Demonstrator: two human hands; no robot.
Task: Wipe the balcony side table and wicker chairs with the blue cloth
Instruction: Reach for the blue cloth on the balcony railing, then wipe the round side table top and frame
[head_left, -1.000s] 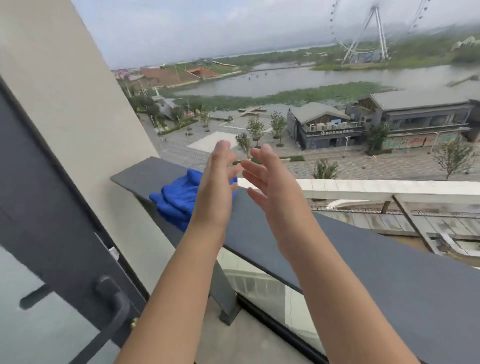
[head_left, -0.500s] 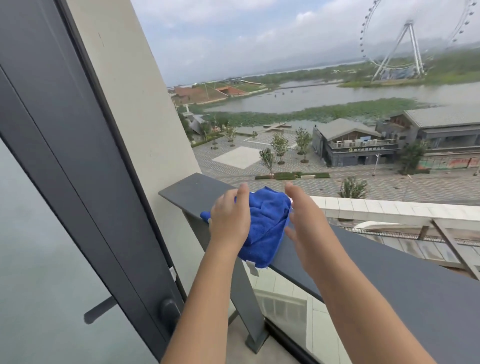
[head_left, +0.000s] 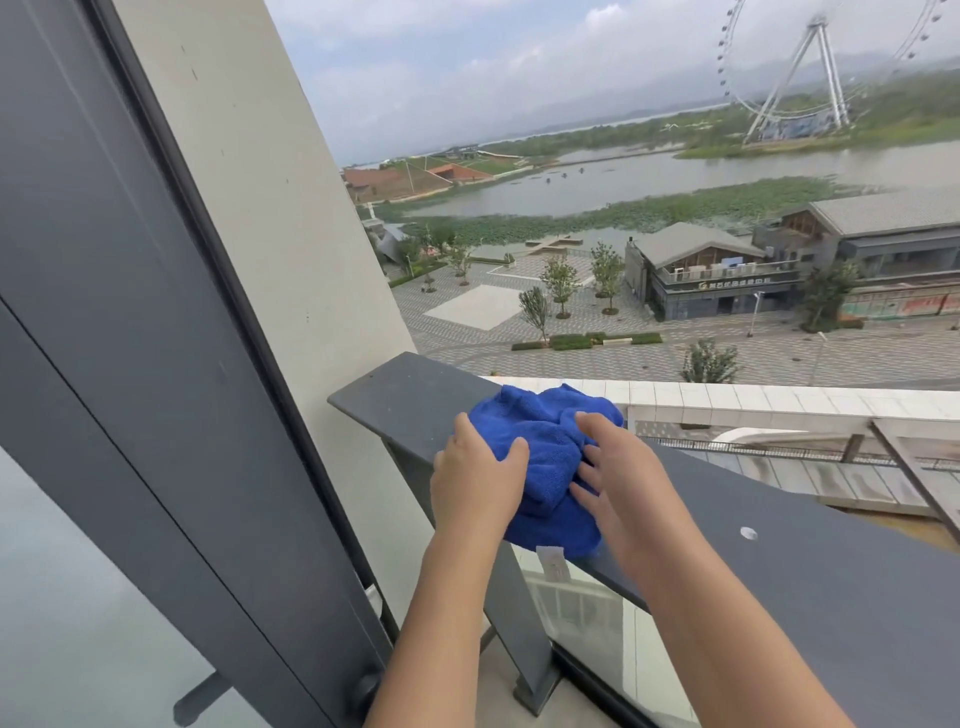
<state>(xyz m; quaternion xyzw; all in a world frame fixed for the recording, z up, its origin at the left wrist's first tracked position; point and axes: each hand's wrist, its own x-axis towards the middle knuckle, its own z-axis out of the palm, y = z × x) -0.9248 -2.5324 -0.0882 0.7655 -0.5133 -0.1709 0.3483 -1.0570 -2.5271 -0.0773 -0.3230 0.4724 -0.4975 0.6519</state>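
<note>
Both my forearms extend forward and upward, roughly parallel; my left hand (head_left: 475, 475) is palm-down, thumb stretched to the right, its other fingers hidden from my view. My right hand (head_left: 618, 467) sits just beside it, palm-down, fingers spread and lightly bent.

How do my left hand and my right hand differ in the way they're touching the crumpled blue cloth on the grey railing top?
The left hand sits at the crumpled blue cloth's left edge, thumb hooked over it, gripping; the right hand lies on its right side with fingers spread. The left hand's fingers are hidden behind its back; the right hand's fingers show plainly. Both touch the cloth, which rests on the flat grey railing top.
</note>
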